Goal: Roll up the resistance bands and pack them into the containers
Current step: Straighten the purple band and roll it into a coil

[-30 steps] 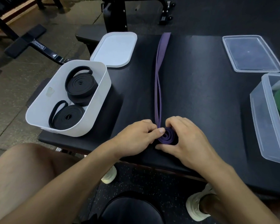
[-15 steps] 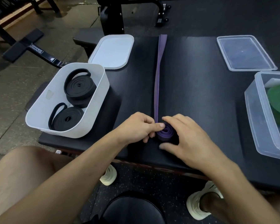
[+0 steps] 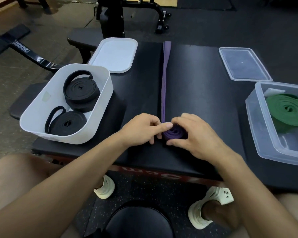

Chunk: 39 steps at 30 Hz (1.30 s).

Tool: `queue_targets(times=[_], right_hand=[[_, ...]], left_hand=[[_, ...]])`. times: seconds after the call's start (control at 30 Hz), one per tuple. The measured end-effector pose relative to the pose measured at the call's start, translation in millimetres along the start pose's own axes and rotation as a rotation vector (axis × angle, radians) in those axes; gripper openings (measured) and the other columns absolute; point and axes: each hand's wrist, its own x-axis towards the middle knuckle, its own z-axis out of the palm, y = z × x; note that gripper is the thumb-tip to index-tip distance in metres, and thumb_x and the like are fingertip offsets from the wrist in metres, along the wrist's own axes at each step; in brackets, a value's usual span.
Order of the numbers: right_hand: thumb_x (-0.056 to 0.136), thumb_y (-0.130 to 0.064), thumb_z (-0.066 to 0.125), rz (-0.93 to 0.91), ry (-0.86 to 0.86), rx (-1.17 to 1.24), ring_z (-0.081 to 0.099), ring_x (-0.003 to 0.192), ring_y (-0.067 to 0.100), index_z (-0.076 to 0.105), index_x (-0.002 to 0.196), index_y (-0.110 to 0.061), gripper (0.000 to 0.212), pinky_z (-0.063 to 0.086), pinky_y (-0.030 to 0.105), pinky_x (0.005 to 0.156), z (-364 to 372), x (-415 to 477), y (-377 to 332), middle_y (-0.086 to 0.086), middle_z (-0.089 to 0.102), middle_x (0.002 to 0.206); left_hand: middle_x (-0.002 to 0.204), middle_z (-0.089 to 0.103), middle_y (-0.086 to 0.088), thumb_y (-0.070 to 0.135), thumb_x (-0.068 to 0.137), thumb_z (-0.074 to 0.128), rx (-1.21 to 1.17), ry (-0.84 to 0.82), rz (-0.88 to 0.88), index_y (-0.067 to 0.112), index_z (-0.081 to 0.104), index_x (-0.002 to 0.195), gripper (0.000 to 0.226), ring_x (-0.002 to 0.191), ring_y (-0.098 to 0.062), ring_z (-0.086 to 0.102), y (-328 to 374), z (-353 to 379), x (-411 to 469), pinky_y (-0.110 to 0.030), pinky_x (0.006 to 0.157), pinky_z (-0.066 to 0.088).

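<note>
Purple resistance band (image 3: 164, 86) lies flat on the black desk (image 3: 196, 100), running straight from the far edge toward the person; its near end is wound into a small coil (image 3: 175, 133) close to the front edge. The coil sits directly between the 2 hands. Left hand (image 3: 141, 129) touches the coil's left side, index finger laid across its top edge, other fingers curled under. Right hand (image 3: 194, 134) cups the coil from the right, fingers arched over the far side, thumb pressed against the near side. Both hands are closed around the coil, gripping it. The unrolled strip leaves the coil at the gap between the 2 hands. At left, a white tub (image 3: 46, 124) overhangs the desk corner and holds 2 black rolled bands (image 3: 79, 93), 1 behind the other; its white lid (image 3: 113, 57) lies just beyond it. At right, a clear container (image 3: 265, 143) holds 1 green rolled band (image 3: 289, 110); a clear lid (image 3: 244, 64) lies flat behind it, well apart from the hands.
</note>
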Motion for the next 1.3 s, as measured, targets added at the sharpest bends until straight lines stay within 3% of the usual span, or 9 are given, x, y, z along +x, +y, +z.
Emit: queue_targets(times=[0.17,0.33,0.43,0.53,0.8,0.93,1.07,1.2,1.3], right_hand=[[0.08,-0.033,0.086,-0.087,-0.164,0.059,0.051,0.091,0.01,0.066,0.125,-0.03,0.05,0.047,0.029,0.083,-15.5,26.4,7.9,-0.018,0.046,0.1],[0.075,-0.039,0.089,0.035,-0.173,0.079,0.057,0.099,0.015,0.061,0.136,-0.025,0.069,0.05,0.034,0.092,-16.4,27.1,1.9,-0.01,0.054,0.108],[0.065,-0.074,0.08,0.261,-0.047,-0.132,0.052,0.093,0.015,0.055,0.117,-0.023,0.077,0.046,0.033,0.078,-6.0,11.7,-21.5,-0.013,0.053,0.101],[0.066,-0.083,0.07,0.409,0.049,-0.226,0.046,0.076,0.016,0.038,0.087,-0.025,0.07,0.032,0.033,0.06,6.1,13.3,-45.5,-0.012,0.046,0.081],[0.071,-0.065,0.081,0.207,-0.021,-0.166,0.049,0.075,0.014,0.051,0.09,-0.022,0.055,0.034,0.03,0.061,-6.5,26.5,-23.1,-0.009,0.051,0.084],[0.072,-0.046,0.088,0.075,-0.143,-0.098,0.049,0.083,0.011,0.063,0.107,-0.022,0.05,0.043,0.032,0.075,-20.3,42.3,-6.3,-0.009,0.049,0.091],[0.074,-0.025,0.09,-0.003,-0.252,0.026,0.049,0.089,0.005,0.064,0.126,-0.025,0.058,0.04,0.017,0.08,-24.9,56.7,2.8,-0.008,0.051,0.101],[0.076,-0.017,0.089,0.062,-0.334,0.177,0.054,0.105,0.015,0.061,0.132,-0.033,0.065,0.048,0.031,0.097,-25.5,60.8,11.5,-0.009,0.051,0.111],[0.077,-0.019,0.089,0.117,-0.326,0.196,0.054,0.101,0.008,0.06,0.133,-0.03,0.064,0.044,0.025,0.091,-24.3,55.3,3.4,-0.007,0.051,0.11]], left_hand=[[0.082,0.079,-0.001,0.044,0.098,0.067,-0.187,-0.107,-0.007,0.007,0.073,0.081,0.041,0.054,-0.012,0.064,-11.6,-9.4,9.0,-0.014,0.05,0.042],[0.063,0.06,-0.006,0.045,0.088,0.079,-0.212,-0.168,-0.175,0.013,0.063,0.066,0.042,0.046,-0.015,0.046,-1.8,-16.4,25.5,-0.025,0.048,0.031],[0.055,0.042,-0.001,0.043,0.084,0.084,-0.219,-0.162,-0.22,0.02,0.047,0.06,0.05,0.042,-0.015,0.031,-1.6,-15.4,29.8,-0.024,0.045,0.021],[0.062,0.047,-0.006,0.051,0.077,0.087,-0.168,-0.142,-0.212,0.02,0.049,0.063,0.051,0.05,-0.021,0.035,-5.1,-18.7,32.6,-0.027,0.048,0.025],[0.076,0.073,-0.009,0.059,0.084,0.077,-0.172,-0.04,0.097,0.011,0.056,0.083,0.052,0.054,-0.018,0.067,-23.8,-18.0,28.8,-0.031,0.058,0.045],[0.085,0.075,-0.005,0.049,0.095,0.069,-0.239,-0.013,0.114,0.004,0.06,0.091,0.046,0.057,-0.02,0.071,-27.5,-15.2,31.0,-0.023,0.049,0.044],[0.077,0.073,0.0,0.045,0.1,0.064,-0.263,-0.036,0.096,0.008,0.064,0.082,0.041,0.054,-0.018,0.069,-29.6,-14.7,37.6,-0.02,0.047,0.041],[0.069,0.07,0.001,0.04,0.098,0.069,-0.276,-0.067,0.05,0.01,0.063,0.076,0.038,0.05,-0.013,0.065,-26.7,-19.2,42.3,-0.017,0.046,0.04],[0.064,0.065,-0.001,0.039,0.091,0.078,-0.313,-0.058,-0.001,0.015,0.052,0.076,0.038,0.046,-0.014,0.062,-22.8,-23.0,48.4,-0.019,0.042,0.037]])
